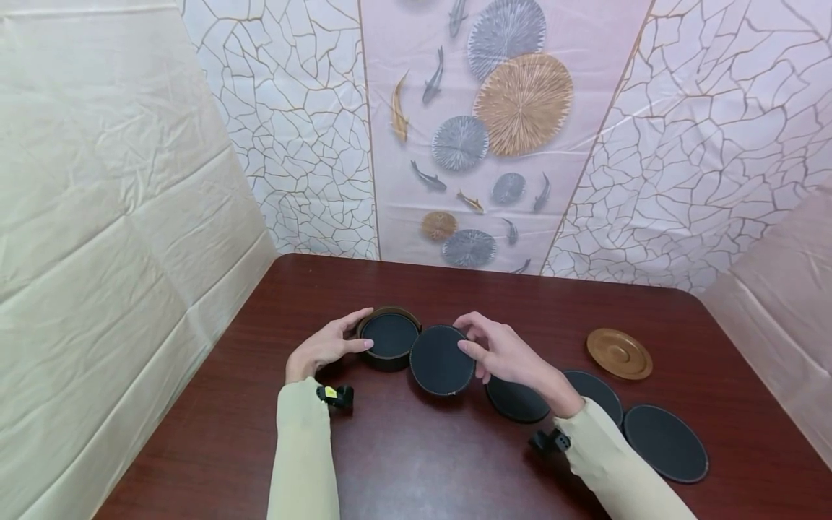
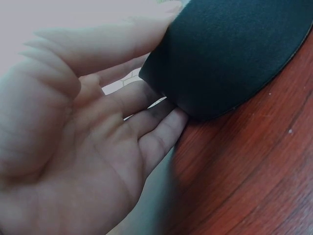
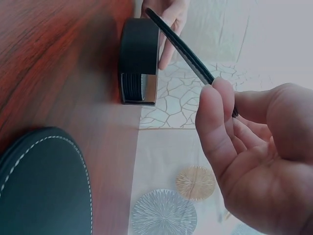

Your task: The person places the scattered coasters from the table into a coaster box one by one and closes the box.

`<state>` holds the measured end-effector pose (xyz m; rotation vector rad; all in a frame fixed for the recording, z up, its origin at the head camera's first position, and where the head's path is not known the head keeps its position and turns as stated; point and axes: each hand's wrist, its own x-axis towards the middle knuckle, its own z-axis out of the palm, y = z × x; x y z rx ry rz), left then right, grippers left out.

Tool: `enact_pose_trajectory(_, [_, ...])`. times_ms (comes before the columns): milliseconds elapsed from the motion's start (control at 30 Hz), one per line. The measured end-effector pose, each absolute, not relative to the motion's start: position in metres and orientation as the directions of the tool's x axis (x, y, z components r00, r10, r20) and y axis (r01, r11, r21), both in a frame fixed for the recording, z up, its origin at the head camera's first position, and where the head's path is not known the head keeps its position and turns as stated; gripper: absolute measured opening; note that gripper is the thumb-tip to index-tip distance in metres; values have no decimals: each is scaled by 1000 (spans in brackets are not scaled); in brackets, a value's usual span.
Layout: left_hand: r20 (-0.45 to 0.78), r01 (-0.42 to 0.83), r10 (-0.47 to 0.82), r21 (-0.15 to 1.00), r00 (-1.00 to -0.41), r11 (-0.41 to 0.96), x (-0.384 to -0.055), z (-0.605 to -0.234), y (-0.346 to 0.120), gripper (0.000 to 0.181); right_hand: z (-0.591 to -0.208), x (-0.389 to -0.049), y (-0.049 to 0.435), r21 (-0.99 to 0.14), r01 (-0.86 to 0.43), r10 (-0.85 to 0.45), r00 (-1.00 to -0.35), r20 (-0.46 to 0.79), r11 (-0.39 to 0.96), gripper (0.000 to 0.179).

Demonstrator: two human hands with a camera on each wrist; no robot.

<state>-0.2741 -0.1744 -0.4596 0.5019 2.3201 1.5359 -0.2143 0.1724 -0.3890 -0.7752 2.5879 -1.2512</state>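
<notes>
A round black coaster holder (image 1: 388, 364) stands on the table with a stack of black coasters (image 3: 132, 87) inside, seen through a gap in its wall in the right wrist view. My left hand (image 1: 329, 344) grips the holder's left side, thumb near the front and fingers round the back. My right hand (image 1: 510, 354) pinches a round black coaster (image 1: 442, 361) by its right edge, between thumb and fingers. This coaster is raised off the table, just right of the holder, and looks tilted in the right wrist view (image 3: 181, 46). Light stitching runs round its rim.
Three more black coasters lie on the dark red-brown table (image 1: 416, 462): one (image 1: 516, 401) under my right hand, one (image 1: 601, 390) partly behind the right forearm, one (image 1: 666, 443) farther right. A brown round dish-like piece (image 1: 620, 354) lies behind them. Patterned cloth (image 1: 312, 130) hangs at the back.
</notes>
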Motion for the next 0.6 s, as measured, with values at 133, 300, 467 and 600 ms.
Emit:
enact_pose_trajectory(133, [-71,111,447,923,-892,369,-274,-459,-173,72,-387,-216,169,-786,-373,-502,-860,93,494,33])
enact_pose_trajectory(300, [-85,95,441,924,-894,371,-273,-459,-172,73,-384,-220,163,-817,-346,-482,-871,97,461,35])
enact_pose_trajectory(467, [-93,84,434,924,-896,372,-272,-459,-174,73,-384,-226,154,-850,-330,-481,-870,104,412,38])
enact_pose_trajectory(600, [-93,89,438,922,-894,378,-273,-458,-174,73,-386,-230,148,-863,-318,-462,-880,115,392,39])
